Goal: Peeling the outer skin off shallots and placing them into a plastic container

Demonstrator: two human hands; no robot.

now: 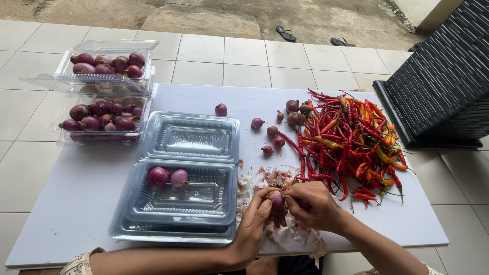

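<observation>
Shallot (pixel 276 199) beside clear hinged container (pixel 183 201).

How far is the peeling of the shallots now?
Done: two clear boxes of peeled shallots at the far left, plus two peeled ones in the open clear tray. In hand: the left hand and right hand hold one shallot over the pile of skins. Left: about ten unpeeled shallots beside the chili pile.
</observation>
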